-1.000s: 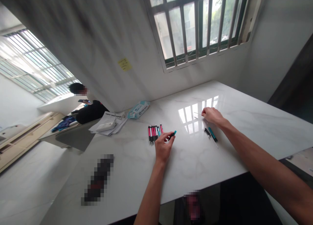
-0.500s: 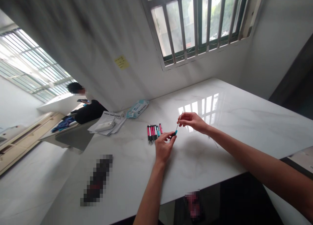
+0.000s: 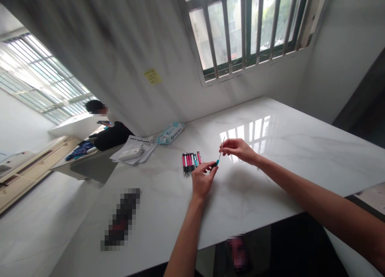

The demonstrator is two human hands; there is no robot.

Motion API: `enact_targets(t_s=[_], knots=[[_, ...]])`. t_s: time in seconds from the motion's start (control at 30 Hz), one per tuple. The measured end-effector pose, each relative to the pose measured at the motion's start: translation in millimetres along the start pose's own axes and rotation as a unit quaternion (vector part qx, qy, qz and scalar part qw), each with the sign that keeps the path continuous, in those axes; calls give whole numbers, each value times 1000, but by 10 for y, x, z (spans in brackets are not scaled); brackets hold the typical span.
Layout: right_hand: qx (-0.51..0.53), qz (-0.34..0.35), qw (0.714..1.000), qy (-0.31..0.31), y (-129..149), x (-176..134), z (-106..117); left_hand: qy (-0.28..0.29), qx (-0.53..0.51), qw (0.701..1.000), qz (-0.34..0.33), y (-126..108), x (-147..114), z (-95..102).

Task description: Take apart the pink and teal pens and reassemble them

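Note:
My left hand [image 3: 203, 181] is closed in a pinch on a teal-and-black pen barrel [image 3: 217, 162], tilted up and to the right. Thumb and fingers of my right hand [image 3: 239, 149] pinch a thin pen refill [image 3: 223, 143], which stands nearly upright with its lower end at the top of the barrel. Whether that end sits inside the barrel or only touches it is too small to tell. Just left of and behind my left hand, several click pens [image 3: 189, 163] in red, white and teal with black grips lie side by side, partly hidden by the hand.
On the white marbled table [image 3: 270, 188] are a wipes packet [image 3: 171, 133] and papers [image 3: 132, 148] by the wall. A blurred dark object [image 3: 122, 218] lies at the left. Behind my right forearm is a thin strip [image 3: 266, 175]. Another person [image 3: 111, 132] sits farther back left.
The whole view has shifted slightly. Both hands keep the same grips, and the refill and barrel show hardly any movement relative to each other.

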State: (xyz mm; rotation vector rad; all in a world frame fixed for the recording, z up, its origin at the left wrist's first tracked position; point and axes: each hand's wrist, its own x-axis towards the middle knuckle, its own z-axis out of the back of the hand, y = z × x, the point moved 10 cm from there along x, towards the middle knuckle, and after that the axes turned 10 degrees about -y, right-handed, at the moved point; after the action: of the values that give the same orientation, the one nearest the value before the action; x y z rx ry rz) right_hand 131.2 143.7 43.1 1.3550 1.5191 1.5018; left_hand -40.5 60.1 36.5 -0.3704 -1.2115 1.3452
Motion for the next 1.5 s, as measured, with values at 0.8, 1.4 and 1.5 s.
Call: enact_targets(t_s=[0.8,1.4,1.5], knots=[[-151,45,983,96,-44,-50,-164,21,-55,998,32,61,0,-54],[-516,30,851,-93,-314,285,845,-82,83,992,-42,75,48,176],[-404,52,909,-88,-223,257,720,-75,108,990,-58,39,36,159]])
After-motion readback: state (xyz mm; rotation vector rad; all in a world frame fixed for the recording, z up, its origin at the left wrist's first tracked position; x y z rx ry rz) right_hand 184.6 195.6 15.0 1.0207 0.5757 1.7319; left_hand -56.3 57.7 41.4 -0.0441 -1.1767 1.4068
